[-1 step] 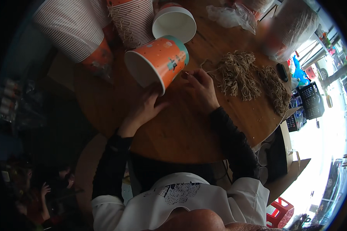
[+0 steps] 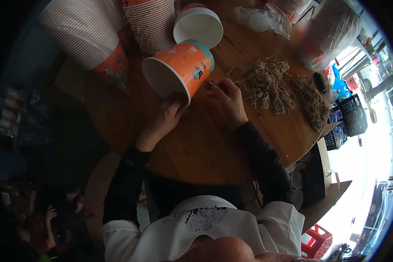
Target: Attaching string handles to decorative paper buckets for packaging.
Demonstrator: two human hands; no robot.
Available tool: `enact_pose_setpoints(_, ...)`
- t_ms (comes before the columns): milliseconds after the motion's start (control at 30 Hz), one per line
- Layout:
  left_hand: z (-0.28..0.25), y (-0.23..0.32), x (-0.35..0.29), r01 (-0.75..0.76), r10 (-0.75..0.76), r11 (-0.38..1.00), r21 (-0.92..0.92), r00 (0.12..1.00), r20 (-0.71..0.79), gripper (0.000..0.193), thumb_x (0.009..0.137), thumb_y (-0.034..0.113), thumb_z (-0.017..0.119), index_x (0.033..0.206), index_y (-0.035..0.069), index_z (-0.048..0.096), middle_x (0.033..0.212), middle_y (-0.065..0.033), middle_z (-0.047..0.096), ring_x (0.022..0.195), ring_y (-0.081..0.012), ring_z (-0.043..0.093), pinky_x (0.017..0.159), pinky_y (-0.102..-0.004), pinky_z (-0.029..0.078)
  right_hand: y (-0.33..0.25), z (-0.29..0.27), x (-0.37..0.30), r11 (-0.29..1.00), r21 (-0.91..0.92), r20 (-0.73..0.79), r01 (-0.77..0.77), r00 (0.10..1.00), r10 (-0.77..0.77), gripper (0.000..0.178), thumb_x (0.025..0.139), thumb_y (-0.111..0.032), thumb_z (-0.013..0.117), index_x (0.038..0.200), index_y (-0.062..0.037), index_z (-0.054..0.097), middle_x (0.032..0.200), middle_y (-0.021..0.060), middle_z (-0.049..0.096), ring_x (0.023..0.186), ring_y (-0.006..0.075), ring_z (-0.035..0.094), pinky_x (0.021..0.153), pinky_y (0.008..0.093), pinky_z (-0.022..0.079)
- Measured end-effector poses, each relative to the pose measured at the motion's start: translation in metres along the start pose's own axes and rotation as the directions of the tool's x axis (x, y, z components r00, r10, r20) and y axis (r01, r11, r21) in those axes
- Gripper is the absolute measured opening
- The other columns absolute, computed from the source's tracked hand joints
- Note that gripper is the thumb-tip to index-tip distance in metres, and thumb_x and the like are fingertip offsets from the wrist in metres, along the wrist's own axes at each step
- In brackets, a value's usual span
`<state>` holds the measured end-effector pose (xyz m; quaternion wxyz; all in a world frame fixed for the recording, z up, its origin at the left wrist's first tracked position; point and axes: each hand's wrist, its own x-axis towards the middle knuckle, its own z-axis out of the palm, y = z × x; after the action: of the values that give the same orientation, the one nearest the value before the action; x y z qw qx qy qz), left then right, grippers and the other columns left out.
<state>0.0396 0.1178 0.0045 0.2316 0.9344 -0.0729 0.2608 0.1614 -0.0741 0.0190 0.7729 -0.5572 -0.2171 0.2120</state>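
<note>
A big orange paper cup [image 2: 183, 63] with a teal base band lies tilted on its side, its white mouth toward my lower left. My left hand [image 2: 163, 118] grips it by the near rim, fingers reaching inside the mouth and the thumb by the outer edge. Just right of the cup, my right hand [image 2: 229, 101] is closed in a pinch. A tiny thin tip pokes out from those fingers toward the cup; its kind is too small to make out. A loose bundle of beige string [image 2: 270, 85] lies right of that hand, with a strand straying toward it.
Behind the cup stand another white-lined cup [image 2: 198, 28] and a tall cup stack [image 2: 150, 26] with string hanging on it. A plastic-wrapped stack [image 2: 81, 32] is at left. More string [image 2: 312, 100], a small black object [image 2: 319, 82] and clear plastic bags [image 2: 264, 19] sit right.
My left thumb has drawn in toward the cup's rim from where it was stretched out. The cup has shifted very slightly; my right hand stays nearly the same.
</note>
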Motion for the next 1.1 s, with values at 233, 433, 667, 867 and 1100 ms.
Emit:
enact_pose_setpoints(233,0.016,0.031,0.037,0.155,-0.209,0.912,-0.379,0.972,-0.105,0.019,0.089,0.007,0.066,0.105,0.0,0.061,0.082,-0.012,0.069,0.081,-0.0232,0.07,0.068,-0.0338,0.056,-0.004,0.013,-0.021,0.941,-0.311,-0.068,0.131,0.985,-0.16,0.014,0.089,-0.011,0.063,0.098,0.0006,0.061,0.086,0.0078,0.064,0.077,0.0133,0.062,0.065,0.027,0.051)
enact_pose_setpoints(433,0.027,0.043,0.038,0.149,-0.21,0.811,-0.565,0.977,-0.044,0.025,0.093,0.006,0.063,0.117,0.0,0.06,0.104,-0.0087,0.067,0.091,-0.0119,0.065,0.075,-0.0254,0.052,-0.012,0.012,-0.022,0.896,-0.402,-0.095,0.187,0.965,-0.244,0.015,0.086,-0.008,0.065,0.097,0.0009,0.06,0.093,0.013,0.062,0.081,0.0215,0.066,0.069,0.0313,0.054)
enact_pose_setpoints(667,0.025,0.043,0.039,0.142,-0.23,0.78,-0.61,0.971,-0.068,0.029,0.092,0.002,0.062,0.12,-0.002,0.057,0.109,-0.0113,0.067,0.099,-0.0182,0.067,0.081,-0.0289,0.057,-0.019,0.018,-0.022,0.827,-0.49,-0.035,0.275,0.942,-0.335,0.012,0.085,-0.005,0.064,0.094,0.0015,0.059,0.095,0.0135,0.059,0.082,0.0247,0.067,0.069,0.0338,0.055)
enact_pose_setpoints(867,0.028,0.041,0.034,0.16,-0.221,0.821,-0.548,0.974,-0.048,0.032,0.092,0.003,0.062,0.123,-0.002,0.055,0.109,-0.0091,0.064,0.099,-0.0145,0.064,0.081,-0.0267,0.054,-0.021,0.017,-0.023,0.844,-0.465,-0.02,0.265,0.951,-0.31,0.012,0.083,-0.004,0.063,0.093,0.0025,0.059,0.096,0.0146,0.058,0.081,0.0262,0.067,0.069,0.0332,0.056)
enact_pose_setpoints(1100,0.027,0.048,0.036,0.125,-0.196,0.847,-0.517,0.977,-0.085,0.031,0.089,0.007,0.067,0.118,-0.002,0.057,0.103,-0.0141,0.068,0.096,-0.0197,0.068,0.078,-0.0302,0.058,-0.024,0.013,-0.023,0.841,-0.48,-0.01,0.249,0.957,-0.29,0.013,0.082,-0.006,0.063,0.091,0.0029,0.059,0.095,0.0152,0.058,0.081,0.0277,0.065,0.069,0.0337,0.056)
